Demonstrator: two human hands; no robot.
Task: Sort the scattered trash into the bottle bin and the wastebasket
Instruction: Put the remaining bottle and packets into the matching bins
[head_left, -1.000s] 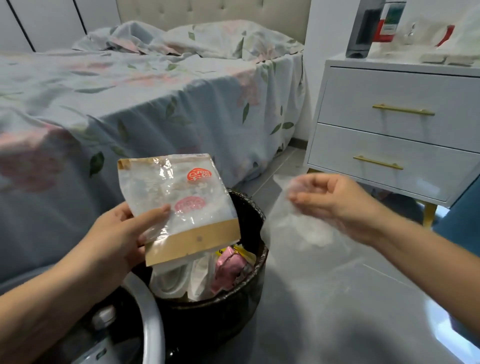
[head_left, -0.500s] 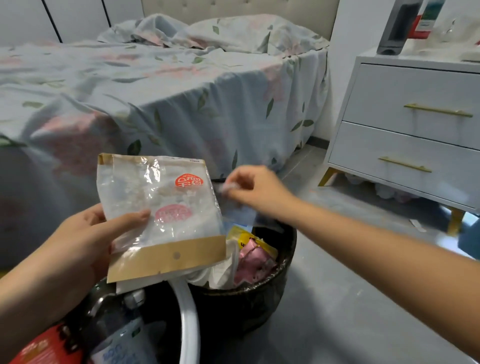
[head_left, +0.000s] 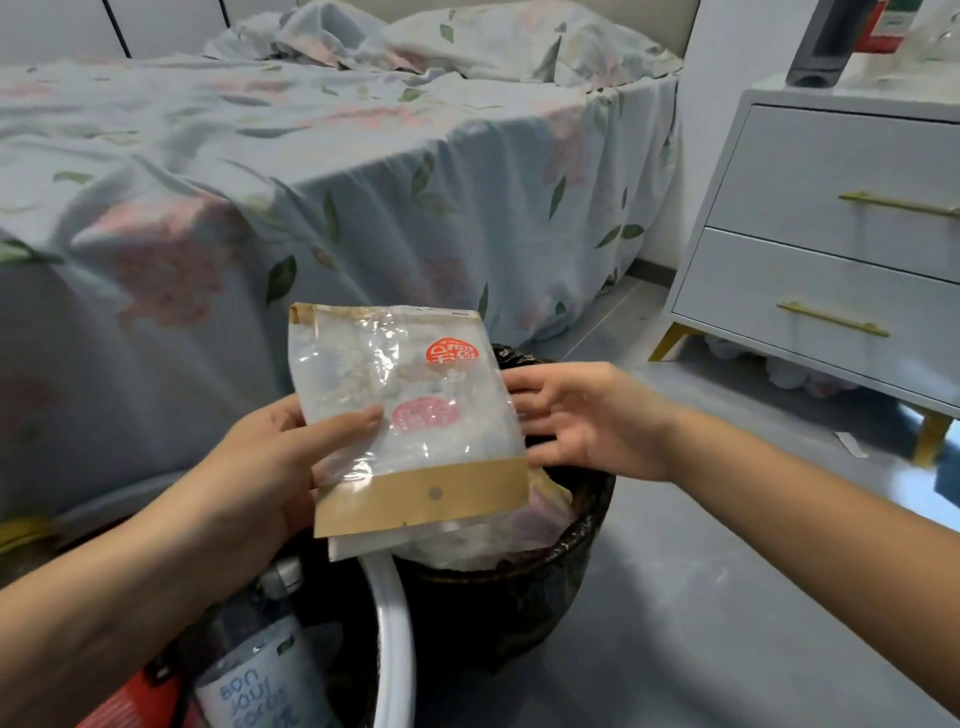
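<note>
Plastic wrapper (head_left: 410, 410), clear with a tan band along its lower edge and red printing, sits in the middle of the frame, held upright above the wastebasket (head_left: 545, 587). The left hand (head_left: 260, 467) pinches it at its left edge, thumb across the front and fingers (head_left: 283, 415) behind. The right hand (head_left: 582, 415) comes in from the right with its fingers spread and nearly straight, the fingertips at the wrapper's right edge (whether they touch it I cannot tell); it holds nothing. The wastebasket, dark and lined with a black bag, stands on the grey floor (head_left: 701, 623) below center and already has crumpled wrappers in it. At the lower left, just beside it, is the bottle bin (head_left: 392, 649) with a white rim, and a clear bottle (head_left: 260, 670) lies inside. A bed (head_left: 260, 182) with a floral sheet fills the upper left, and a white nightstand (head_left: 831, 234) stands at the right.
</note>
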